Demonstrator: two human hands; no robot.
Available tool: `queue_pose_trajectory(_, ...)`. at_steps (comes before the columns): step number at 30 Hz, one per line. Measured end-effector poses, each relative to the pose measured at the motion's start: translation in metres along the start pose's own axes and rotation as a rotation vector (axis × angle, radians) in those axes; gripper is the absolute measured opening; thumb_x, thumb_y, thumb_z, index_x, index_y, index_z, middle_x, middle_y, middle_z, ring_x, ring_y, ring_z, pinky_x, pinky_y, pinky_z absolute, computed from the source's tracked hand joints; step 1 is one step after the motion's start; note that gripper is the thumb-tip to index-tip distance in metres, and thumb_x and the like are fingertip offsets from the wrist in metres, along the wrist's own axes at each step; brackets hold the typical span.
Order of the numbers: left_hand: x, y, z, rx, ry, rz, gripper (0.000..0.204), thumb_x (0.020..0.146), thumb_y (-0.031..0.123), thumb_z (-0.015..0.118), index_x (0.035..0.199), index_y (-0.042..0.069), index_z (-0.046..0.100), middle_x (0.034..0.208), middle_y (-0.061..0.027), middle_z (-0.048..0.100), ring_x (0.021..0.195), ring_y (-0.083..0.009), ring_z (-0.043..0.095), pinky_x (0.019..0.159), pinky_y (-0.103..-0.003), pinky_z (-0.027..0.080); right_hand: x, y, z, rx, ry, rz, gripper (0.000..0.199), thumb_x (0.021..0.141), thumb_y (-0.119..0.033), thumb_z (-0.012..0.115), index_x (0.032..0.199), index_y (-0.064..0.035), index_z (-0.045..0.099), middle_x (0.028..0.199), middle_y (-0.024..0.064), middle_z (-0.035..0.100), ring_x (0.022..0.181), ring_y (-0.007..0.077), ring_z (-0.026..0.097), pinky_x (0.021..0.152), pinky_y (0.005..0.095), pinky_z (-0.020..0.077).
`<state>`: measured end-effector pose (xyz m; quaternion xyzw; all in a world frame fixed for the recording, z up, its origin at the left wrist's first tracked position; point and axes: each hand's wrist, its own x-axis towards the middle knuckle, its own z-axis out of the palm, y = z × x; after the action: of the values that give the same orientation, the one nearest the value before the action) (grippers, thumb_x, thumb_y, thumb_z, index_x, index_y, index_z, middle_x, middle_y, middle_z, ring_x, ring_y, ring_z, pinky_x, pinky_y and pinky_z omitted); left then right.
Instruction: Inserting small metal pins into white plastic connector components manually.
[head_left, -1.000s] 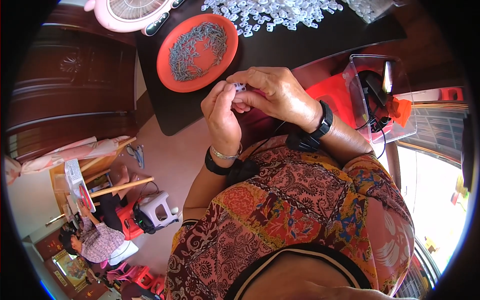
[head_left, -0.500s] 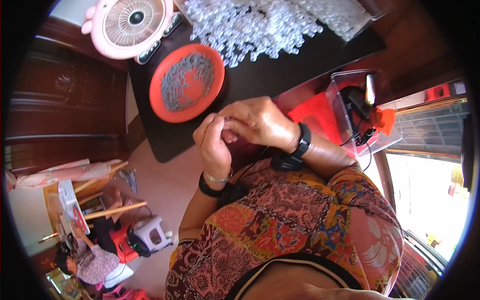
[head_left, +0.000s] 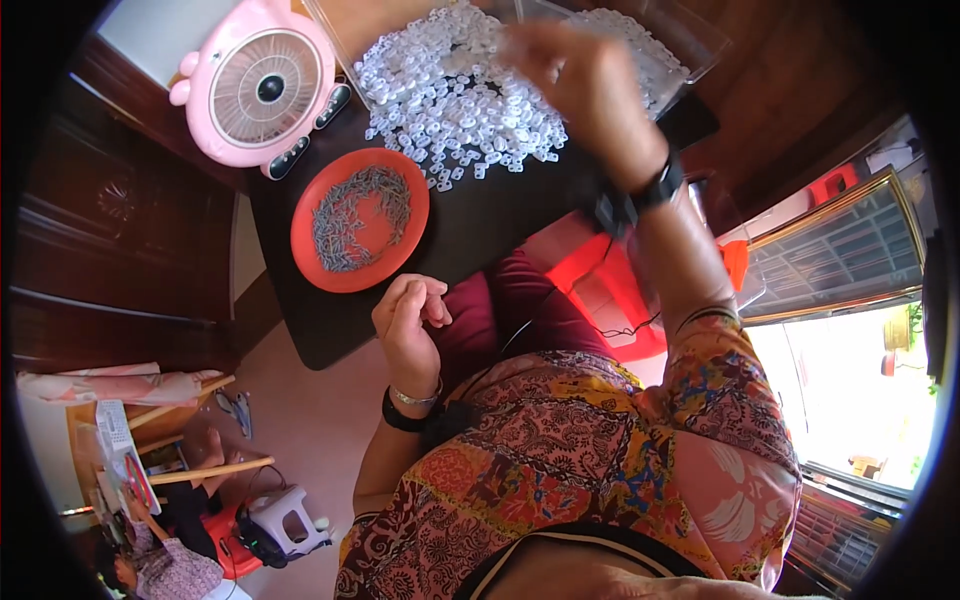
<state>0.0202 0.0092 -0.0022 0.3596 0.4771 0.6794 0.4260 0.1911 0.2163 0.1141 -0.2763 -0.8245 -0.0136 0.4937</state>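
My left hand (head_left: 408,325) is beside the near right edge of an orange-red plate (head_left: 376,234), fingers curled in with the thumb against them. Whatever it may hold is too small to make out. On the plate lies a ring of small grey screws (head_left: 338,240). Stretched far forward, my right hand (head_left: 580,75) hovers over the far part of a heap of small clear plastic pieces (head_left: 490,125). Motion smears its fingers, so neither their grip nor anything in them shows.
The dark table (head_left: 480,210) carries the plate and heap. A pink fan (head_left: 262,95) stands at the far left. A clear plastic bin (head_left: 700,65) borders the heap at the far right. A red stool (head_left: 625,295) is below the table's right side. Another person (head_left: 180,570) sits at lower left.
My hands were together in front of me and have parted. The right one has gone forward and right to the heap; the left stays near the plate. The whole view has shifted slightly.
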Motion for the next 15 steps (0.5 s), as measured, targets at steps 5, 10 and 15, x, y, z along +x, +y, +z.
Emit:
queue_pose_trajectory(5, 0.005, 0.002, 0.005, 0.058, -0.127, -0.057, 0.025, 0.090, 0.014, 0.044, 0.077, -0.002, 0.060, 0.060, -0.0013, 0.049, 0.053, -0.0077, 0.044, 0.051, -0.022, 0.034, 0.040, 0.022, -0.048, -0.492, 0.248, -0.020, 0.047, 0.075, -0.010, 0.066, 0.120, -0.0011, 0.054, 0.116, 0.0186, 0.057, 0.105, 0.0357, 0.055, 0.087, 0.0397, 0.0466)
queue_pose_trajectory(10, 0.015, -0.030, 0.020, 0.805, -0.606, 0.450, 0.020, 0.090, 0.013, 0.047, 0.086, 0.000, 0.062, 0.078, -0.0060, 0.061, 0.071, -0.0156, 0.058, 0.063, -0.032, 0.045, -0.012, -0.104, -0.005, 0.718, -0.620, 0.089, 0.038, 0.082, -0.025, 0.069, 0.112, -0.0033, 0.060, 0.106, 0.0161, 0.064, 0.095, 0.0330, 0.062, 0.082, 0.0379, 0.0500)
queue_pose_trajectory(15, 0.003, -0.062, 0.042, 0.932, -0.525, 0.848, 0.019, 0.090, 0.016, 0.050, 0.099, 0.003, 0.061, 0.095, -0.0092, 0.063, 0.085, -0.0197, 0.060, 0.076, -0.033, 0.047, -0.070, -0.192, 0.058, 1.058, -0.965, -0.549, 0.059, 0.088, -0.043, 0.055, 0.124, 0.0027, 0.047, 0.121, 0.0227, 0.052, 0.112, 0.0371, 0.050, 0.090, 0.0425, 0.0459)
